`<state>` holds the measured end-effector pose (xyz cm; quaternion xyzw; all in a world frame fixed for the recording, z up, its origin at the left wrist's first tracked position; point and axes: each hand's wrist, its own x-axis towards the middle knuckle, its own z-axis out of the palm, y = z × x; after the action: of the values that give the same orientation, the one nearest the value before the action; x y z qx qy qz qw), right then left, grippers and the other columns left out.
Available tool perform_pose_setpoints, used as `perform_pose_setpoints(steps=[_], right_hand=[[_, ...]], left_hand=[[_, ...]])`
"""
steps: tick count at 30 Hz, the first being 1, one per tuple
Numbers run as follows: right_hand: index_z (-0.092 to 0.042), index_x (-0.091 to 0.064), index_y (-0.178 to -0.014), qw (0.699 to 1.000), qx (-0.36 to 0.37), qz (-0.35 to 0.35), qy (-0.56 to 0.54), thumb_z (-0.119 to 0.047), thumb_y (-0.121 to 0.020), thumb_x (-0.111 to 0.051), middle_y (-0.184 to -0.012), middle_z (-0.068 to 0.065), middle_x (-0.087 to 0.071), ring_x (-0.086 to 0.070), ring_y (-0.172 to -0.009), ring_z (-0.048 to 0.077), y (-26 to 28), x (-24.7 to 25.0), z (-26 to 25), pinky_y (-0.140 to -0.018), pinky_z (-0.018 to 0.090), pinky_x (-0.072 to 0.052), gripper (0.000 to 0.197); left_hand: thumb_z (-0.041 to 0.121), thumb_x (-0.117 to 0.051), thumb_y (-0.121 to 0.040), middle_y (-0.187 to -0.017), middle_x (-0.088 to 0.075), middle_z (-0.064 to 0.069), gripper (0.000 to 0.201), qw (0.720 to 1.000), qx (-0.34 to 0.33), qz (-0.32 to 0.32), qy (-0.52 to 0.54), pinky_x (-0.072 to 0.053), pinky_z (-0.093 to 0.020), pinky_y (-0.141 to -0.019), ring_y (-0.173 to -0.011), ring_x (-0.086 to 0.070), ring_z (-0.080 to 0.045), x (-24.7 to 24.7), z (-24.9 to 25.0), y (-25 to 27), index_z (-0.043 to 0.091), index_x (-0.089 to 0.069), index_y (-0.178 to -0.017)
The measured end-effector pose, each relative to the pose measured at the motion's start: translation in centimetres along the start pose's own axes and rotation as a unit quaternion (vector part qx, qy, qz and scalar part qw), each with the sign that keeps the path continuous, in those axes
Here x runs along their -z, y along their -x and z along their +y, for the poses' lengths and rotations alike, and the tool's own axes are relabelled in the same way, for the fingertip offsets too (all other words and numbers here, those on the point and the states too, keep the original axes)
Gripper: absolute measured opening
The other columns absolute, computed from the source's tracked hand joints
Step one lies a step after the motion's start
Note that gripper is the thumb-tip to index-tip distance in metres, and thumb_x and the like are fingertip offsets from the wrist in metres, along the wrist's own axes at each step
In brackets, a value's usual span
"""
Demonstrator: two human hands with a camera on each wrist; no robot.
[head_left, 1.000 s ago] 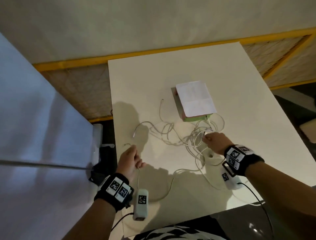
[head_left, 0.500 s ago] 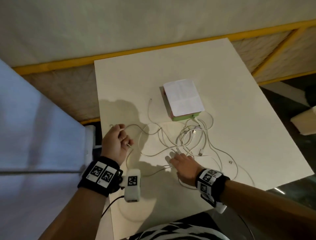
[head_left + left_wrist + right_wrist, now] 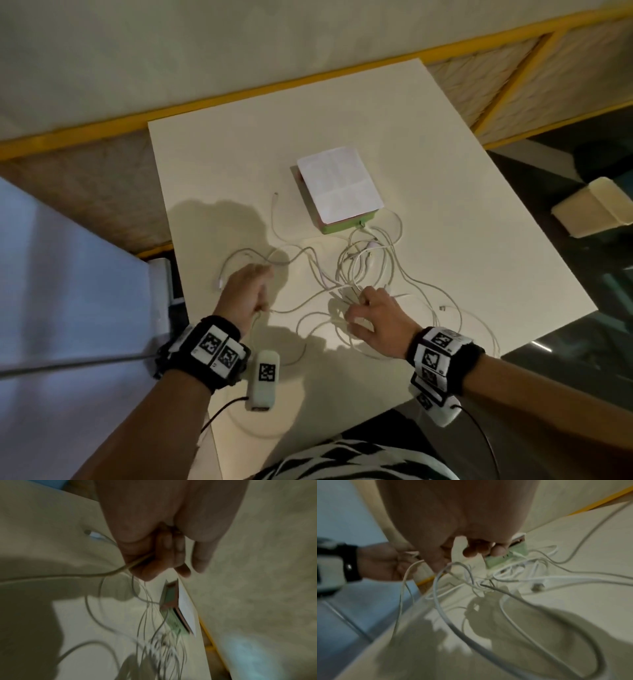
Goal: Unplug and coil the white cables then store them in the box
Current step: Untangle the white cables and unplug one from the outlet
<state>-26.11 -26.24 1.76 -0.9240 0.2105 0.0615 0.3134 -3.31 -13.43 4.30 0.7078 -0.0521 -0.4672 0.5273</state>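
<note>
Several white cables (image 3: 359, 267) lie tangled on the white table (image 3: 462, 212), in front of a box (image 3: 339, 188) with a white lid and a green side. One cable end sits at the box's green side (image 3: 361, 224). My left hand (image 3: 245, 294) is at the tangle's left, and its curled fingers (image 3: 154, 555) grip one thin white cable (image 3: 106, 573). My right hand (image 3: 373, 313) rests on the near part of the tangle. Its curled fingers (image 3: 471, 550) pinch a white cable (image 3: 436, 582). Both wrist views are blurred.
The near table edge runs just under my wrists. A pale blue-white surface (image 3: 68, 274) stands close on the left. A beige box (image 3: 596, 209) sits on the dark floor to the right. A yellow-framed panel (image 3: 239, 99) runs behind the table.
My right hand drew back from the cables beside the box to the near part of the tangle. My left hand moved forward and inward along its cable.
</note>
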Motion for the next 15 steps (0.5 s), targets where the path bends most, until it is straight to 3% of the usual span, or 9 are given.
perform_pose_setpoints(steps=[3, 6, 10, 12, 15], right_hand=[[-0.026, -0.058, -0.095, 0.994, 0.041, 0.086, -0.057, -0.036, -0.087, -0.05, -0.089, 0.006, -0.048, -0.049, -0.076, 0.024, -0.9, 0.6, -1.0, -0.07, 0.041, -0.048, 0.014], [-0.016, -0.059, -0.1, 0.986, 0.047, 0.112, -0.113, -0.028, -0.09, -0.049, -0.095, 0.008, -0.047, -0.049, -0.072, 0.015, -1.2, 0.9, -2.6, -0.069, 0.024, -0.045, 0.019], [-0.01, -0.059, -0.105, 0.986, -0.034, 0.069, -0.149, -0.004, -0.079, -0.053, -0.096, 0.003, -0.045, -0.051, -0.068, 0.018, -0.9, 0.1, -2.7, -0.067, 0.026, -0.044, 0.027], [-0.008, -0.059, -0.103, 0.984, -0.099, 0.044, -0.141, 0.004, -0.073, -0.053, -0.095, 0.003, -0.045, -0.051, -0.073, 0.022, -0.7, -0.3, -1.7, -0.07, 0.027, -0.041, 0.034], [-0.009, -0.062, -0.103, 0.977, -0.19, 0.023, -0.091, 0.006, -0.077, -0.049, -0.107, 0.011, -0.052, -0.06, -0.093, 0.031, -0.3, -0.1, 0.5, -0.079, 0.032, -0.046, 0.033]], left_hand=[[0.032, -0.07, -0.081, -0.058, -0.056, 0.011, 0.011, 0.978, -0.053, -0.106, -0.17, -0.038, -0.024, -0.049, -0.047, -0.044, -0.008, -2.4, -0.4, 1.6, 0.021, -0.068, -0.084], [0.03, -0.07, -0.083, -0.074, -0.07, 0.009, 0.004, 0.941, -0.114, -0.187, -0.257, -0.044, -0.009, -0.062, -0.064, -0.06, 0.006, -4.4, -0.7, 2.5, 0.027, -0.072, -0.083], [0.031, -0.055, -0.093, -0.054, -0.062, 0.002, 0.031, 0.919, -0.126, -0.18, -0.328, -0.037, -0.008, -0.051, -0.047, -0.051, 0.004, -4.6, -0.3, 2.3, 0.006, -0.072, -0.086], [0.027, -0.053, -0.095, -0.047, -0.051, 0.005, 0.031, 0.931, -0.112, -0.16, -0.307, -0.035, -0.014, -0.049, -0.041, -0.044, 0.001, -3.9, -0.1, 1.6, 0.004, -0.071, -0.085], [0.021, -0.053, -0.095, -0.043, -0.039, 0.008, 0.026, 0.977, -0.072, -0.155, -0.124, -0.024, -0.023, -0.044, -0.04, -0.029, -0.009, -2.4, 0.8, 0.8, 0.014, -0.071, -0.078]])
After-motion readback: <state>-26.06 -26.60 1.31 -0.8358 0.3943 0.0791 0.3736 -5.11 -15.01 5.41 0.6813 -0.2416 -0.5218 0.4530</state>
